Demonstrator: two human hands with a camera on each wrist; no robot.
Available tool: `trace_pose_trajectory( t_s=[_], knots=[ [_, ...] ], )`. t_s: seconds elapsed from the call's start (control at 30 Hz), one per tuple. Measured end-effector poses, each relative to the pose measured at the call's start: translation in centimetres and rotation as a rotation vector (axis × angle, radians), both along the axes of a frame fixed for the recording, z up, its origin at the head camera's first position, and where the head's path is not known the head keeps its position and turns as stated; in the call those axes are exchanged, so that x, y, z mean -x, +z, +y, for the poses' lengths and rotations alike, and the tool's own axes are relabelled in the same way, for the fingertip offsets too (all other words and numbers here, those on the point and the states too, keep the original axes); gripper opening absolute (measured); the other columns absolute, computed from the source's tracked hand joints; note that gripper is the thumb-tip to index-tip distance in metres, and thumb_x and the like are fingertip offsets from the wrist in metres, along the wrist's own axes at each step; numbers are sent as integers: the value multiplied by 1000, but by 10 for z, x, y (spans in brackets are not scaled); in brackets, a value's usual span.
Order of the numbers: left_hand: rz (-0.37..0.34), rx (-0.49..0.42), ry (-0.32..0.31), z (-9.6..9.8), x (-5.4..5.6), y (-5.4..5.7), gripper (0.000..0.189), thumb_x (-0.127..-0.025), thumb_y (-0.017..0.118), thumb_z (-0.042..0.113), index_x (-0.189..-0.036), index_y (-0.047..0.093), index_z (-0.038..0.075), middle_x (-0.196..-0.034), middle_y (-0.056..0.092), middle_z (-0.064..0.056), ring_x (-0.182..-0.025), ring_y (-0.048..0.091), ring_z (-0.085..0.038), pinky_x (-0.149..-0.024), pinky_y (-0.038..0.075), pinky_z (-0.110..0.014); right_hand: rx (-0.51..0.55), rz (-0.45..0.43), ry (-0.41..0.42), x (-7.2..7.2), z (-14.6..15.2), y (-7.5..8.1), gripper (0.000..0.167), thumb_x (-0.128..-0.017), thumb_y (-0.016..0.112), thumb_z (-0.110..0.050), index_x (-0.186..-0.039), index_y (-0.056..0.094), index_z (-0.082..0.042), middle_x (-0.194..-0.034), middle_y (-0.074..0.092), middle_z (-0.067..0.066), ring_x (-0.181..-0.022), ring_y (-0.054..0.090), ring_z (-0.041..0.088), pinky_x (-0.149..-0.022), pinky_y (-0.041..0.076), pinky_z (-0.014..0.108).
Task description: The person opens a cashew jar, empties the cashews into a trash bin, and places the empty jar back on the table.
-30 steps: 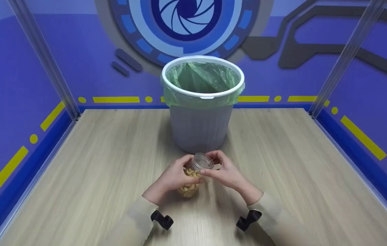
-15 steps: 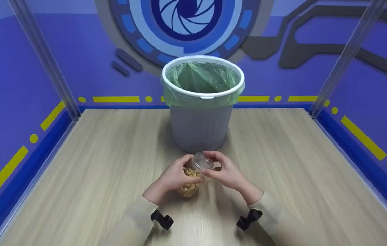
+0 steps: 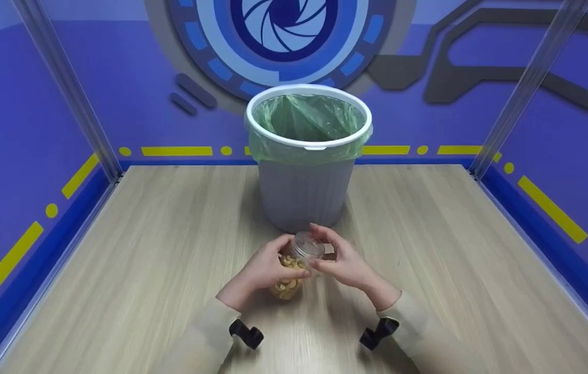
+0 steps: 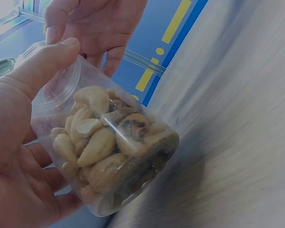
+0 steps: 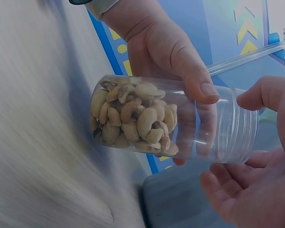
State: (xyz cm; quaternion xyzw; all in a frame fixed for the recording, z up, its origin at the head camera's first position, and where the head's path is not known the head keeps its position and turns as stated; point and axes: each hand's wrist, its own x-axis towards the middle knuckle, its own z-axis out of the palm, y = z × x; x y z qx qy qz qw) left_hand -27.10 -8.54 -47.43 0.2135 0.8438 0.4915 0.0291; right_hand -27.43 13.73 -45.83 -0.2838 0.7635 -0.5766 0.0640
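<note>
A clear plastic jar, partly filled with cashews, is tilted just above the table in the head view. My left hand grips it around the middle, thumb across the near side. The ringed clear top of the jar points away and to the right. My right hand is spread around this top. Its thumb tip is right at the edge, while the index finger stands off from the rim. In the right wrist view the other fingers sit loosely below the top.
A grey bin with a white rim and a green liner bag stands directly beyond the hands. The wooden table is bounded by blue panels at the back and both sides.
The right hand's fingers have spread away from the jar's top, the index finger lifting off the rim. The left hand and the jar have stayed in place.
</note>
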Motion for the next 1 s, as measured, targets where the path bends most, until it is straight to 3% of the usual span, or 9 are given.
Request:
trace_pose_trajectory(
  t_s=[0.13,0.27,0.4,0.8,1.0],
  knots=[
    [-8,-7,3,0,0,0,67,-76,91,38,-131,62,13,-116,70,-4,-102,63,-18,-91,53,-40,-37,-3,-72,1,0,-2,74,-89,79,-15,-148,41,8,-139,52,29,-122,53,38,-88,55,28],
    [-23,-16,4,0,0,-1,66,-75,92,37,-130,62,15,-114,70,-2,-100,63,-17,-89,53,-39,-67,-14,-139,1,-1,-3,66,-86,83,-22,-136,50,5,-127,58,24,-108,57,28,-82,52,26],
    [-24,-19,2,-1,0,-1,66,-75,92,36,-130,62,15,-114,70,-3,-100,63,-17,-89,53,-39,-85,-6,-163,1,-2,-3,58,-85,83,-21,-130,55,4,-119,62,21,-103,57,22,-84,50,29],
    [-5,-11,6,0,0,1,64,-76,91,35,-129,62,12,-115,70,-5,-101,63,-18,-89,52,-41,-67,22,-99,1,-1,-2,57,-91,76,-12,-139,53,8,-133,58,27,-116,55,36,-83,54,23],
    [-8,-5,9,0,0,1,65,-76,90,35,-130,62,12,-115,70,-6,-101,63,-18,-90,52,-42,-35,35,-76,0,-2,-2,56,-89,74,-5,-139,52,10,-134,56,30,-118,54,34,-83,54,18]
  ],
)
